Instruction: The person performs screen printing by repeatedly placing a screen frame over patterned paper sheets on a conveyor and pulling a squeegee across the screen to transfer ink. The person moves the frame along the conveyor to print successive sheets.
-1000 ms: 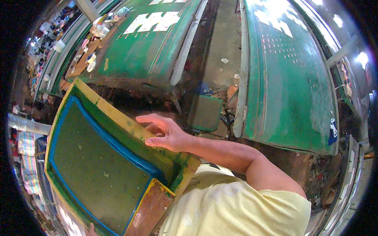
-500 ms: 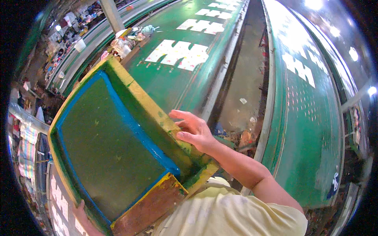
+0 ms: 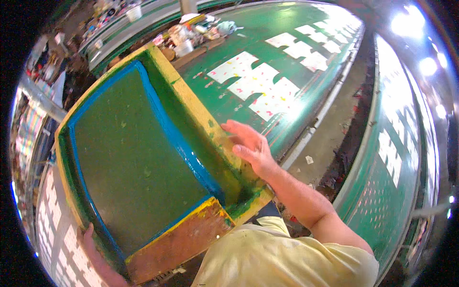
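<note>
At left, the left grip (image 3: 90, 241) touches the left edge of the yellow-rimmed frame (image 3: 193, 105); its fingers are hidden, so I cannot tell how it closes. The frame spans between both grips, a brown board (image 3: 179, 244) across its near end. The right grip (image 3: 251, 146) grasps its right rail, beside the green worktop (image 3: 224, 107).

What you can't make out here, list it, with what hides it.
All in the head view:
Left bare hand: most fingers hidden by the yellow-rimmed, blue-lined rectangular frame.
Frame's underside: faces away.
Area under the flat brown wooden board: covered.
Notched white pieces on the right green table: any print lost to glare.
Jumbled heap beyond the frame: items too small and blurred.
</note>
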`<act>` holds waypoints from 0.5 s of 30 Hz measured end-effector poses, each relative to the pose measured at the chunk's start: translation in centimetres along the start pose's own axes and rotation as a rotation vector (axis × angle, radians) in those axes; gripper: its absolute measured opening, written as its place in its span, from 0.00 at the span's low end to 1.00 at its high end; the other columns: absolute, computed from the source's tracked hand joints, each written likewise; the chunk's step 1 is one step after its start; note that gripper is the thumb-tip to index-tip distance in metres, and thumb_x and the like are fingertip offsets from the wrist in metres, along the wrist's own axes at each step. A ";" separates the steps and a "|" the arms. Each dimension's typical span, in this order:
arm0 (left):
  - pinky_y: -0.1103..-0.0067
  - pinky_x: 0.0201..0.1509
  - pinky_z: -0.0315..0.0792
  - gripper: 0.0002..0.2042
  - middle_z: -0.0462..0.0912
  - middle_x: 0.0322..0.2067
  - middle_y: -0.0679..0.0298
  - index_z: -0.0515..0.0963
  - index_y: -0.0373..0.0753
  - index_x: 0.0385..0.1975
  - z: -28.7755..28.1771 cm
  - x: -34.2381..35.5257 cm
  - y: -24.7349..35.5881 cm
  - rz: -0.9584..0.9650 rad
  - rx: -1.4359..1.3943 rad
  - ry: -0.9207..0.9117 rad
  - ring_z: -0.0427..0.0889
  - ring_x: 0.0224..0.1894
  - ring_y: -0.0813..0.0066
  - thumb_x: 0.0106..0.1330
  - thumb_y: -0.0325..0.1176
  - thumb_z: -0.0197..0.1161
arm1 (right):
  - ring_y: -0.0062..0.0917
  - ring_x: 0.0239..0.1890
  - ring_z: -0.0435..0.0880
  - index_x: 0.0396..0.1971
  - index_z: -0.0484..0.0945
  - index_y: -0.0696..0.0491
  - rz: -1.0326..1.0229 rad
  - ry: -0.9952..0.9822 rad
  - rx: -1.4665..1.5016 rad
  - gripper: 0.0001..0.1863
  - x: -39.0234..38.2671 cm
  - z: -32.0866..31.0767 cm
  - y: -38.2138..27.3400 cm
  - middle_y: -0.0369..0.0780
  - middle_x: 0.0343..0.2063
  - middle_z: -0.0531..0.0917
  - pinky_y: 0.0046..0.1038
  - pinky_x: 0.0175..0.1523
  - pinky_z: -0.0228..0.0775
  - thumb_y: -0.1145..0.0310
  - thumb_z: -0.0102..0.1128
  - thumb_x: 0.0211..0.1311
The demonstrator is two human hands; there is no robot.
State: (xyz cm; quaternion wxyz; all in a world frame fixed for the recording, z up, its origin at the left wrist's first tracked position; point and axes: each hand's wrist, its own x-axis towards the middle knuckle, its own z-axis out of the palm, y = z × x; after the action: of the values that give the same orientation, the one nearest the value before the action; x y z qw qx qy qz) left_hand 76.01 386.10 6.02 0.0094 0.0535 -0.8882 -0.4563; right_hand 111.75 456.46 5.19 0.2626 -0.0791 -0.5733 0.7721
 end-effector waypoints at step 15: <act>0.69 0.55 0.77 0.21 0.90 0.46 0.63 0.86 0.31 0.59 5.6 -33.5 14.9 -0.170 0.147 0.303 0.85 0.47 0.68 0.66 0.26 0.79 | 0.32 0.78 0.77 0.81 0.72 0.62 0.203 -0.337 0.166 0.40 10.7 -17.9 -2.0 0.46 0.78 0.79 0.42 0.84 0.67 0.62 0.76 0.76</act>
State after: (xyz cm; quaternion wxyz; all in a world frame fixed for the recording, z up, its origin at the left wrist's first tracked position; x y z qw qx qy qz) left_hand 107.61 402.72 15.96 0.1004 0.1971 -0.8998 -0.3760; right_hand 110.86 477.34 3.06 0.0892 0.0156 -0.5328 0.8414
